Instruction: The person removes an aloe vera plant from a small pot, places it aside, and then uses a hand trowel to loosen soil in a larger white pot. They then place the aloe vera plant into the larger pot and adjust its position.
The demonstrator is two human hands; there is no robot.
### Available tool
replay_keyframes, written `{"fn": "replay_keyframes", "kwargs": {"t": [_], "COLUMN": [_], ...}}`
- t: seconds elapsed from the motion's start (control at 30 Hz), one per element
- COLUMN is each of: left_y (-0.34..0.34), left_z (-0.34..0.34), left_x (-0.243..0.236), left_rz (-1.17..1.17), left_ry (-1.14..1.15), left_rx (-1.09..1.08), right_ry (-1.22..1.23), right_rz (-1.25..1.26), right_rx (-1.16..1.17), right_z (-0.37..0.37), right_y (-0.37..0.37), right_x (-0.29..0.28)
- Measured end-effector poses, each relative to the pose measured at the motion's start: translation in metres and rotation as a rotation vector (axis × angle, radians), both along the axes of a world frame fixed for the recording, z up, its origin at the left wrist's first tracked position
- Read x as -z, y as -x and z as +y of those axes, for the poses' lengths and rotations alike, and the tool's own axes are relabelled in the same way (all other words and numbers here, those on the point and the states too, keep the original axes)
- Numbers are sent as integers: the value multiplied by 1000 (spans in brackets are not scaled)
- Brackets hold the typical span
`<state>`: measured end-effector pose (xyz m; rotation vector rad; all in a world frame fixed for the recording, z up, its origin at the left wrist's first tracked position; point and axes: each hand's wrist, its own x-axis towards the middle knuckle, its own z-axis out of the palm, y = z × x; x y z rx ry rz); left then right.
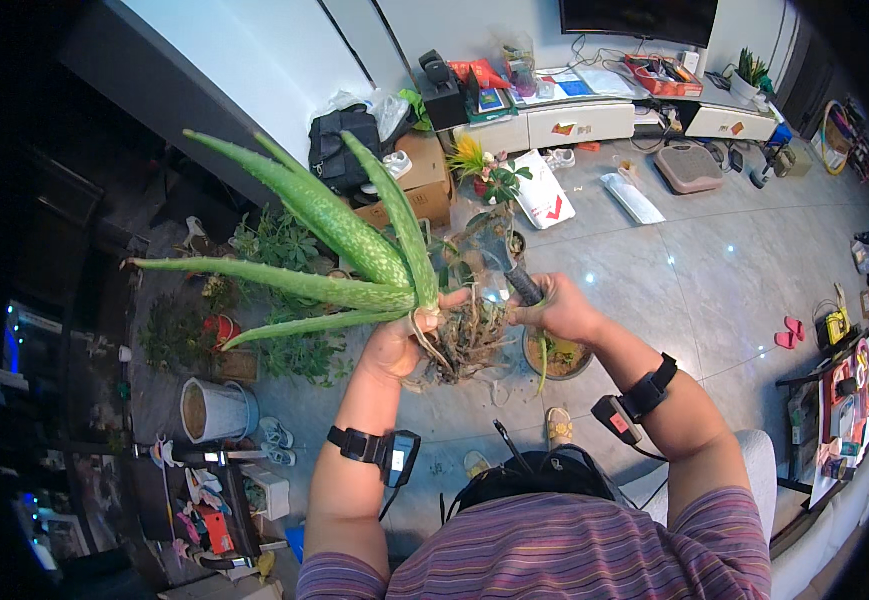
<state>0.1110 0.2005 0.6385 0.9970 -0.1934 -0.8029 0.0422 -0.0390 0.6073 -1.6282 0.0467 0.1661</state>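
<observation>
The person's left hand [394, 345] is clenched around the base of an uprooted aloe plant [339, 255], gripping just where the thick spotted leaves meet the bare root clump [462, 345]. The plant is held sideways in the air above the tiled floor [714, 270], leaves fanning out to the person's left and roots pointing right, which puts the root mass squarely in front of the other hand.

The right hand [559, 310] is closed around a dark-handled tool [524, 286], its fingers wrapped on the grip; the handle sticks up and away, and the working end is lost among the roots, so its kind cannot be told. Holding the aloe by its firm base appears to keep the leaves clear and the tangled, pale roots exposed and steady for the tool.

Directly below the roots, on the floor, sits a round pot of soil [557, 355] with a thin green shoot, well placed to catch whatever drops. Each forearm carries a black strap with a small device, the left wrist unit [394, 455] and the right wrist unit [619, 415].

To the left, a grey pot [216, 408] stands beside a cluster of leafy potted plants [284, 300]. Further back are a cardboard box [424, 185] and a low white cabinet [574, 120] piled with clutter.
</observation>
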Motion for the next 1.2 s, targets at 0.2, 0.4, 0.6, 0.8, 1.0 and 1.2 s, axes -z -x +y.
{"fn": "replay_keyframes", "kwargs": {"t": [0.2, 0.4, 0.6, 0.8, 1.0, 1.2], "left_y": [0, 5, 3, 0, -1, 9], "left_z": [11, 25, 28, 33, 40, 41], "left_x": [18, 34, 42, 65, 71, 59], "left_rz": [61, 125, 107, 72, 79, 62], "left_ry": [42, -235, -314, -234, -283, -249], "left_rx": [15, -128, -168, -215, -239, -142], "right_ry": [231, 396, 650, 826, 864, 656], "right_rz": [-128, -177, -241, -450, -444, -170], "right_rx": [42, 29, -14, -39, -40, -63], "right_z": [-11, -13, -8, 0, 3, -1], "right_y": [-13, -25, -25, -24, -26, -38], "right_x": [-1, -8, -28, -38, -35, -17]}}
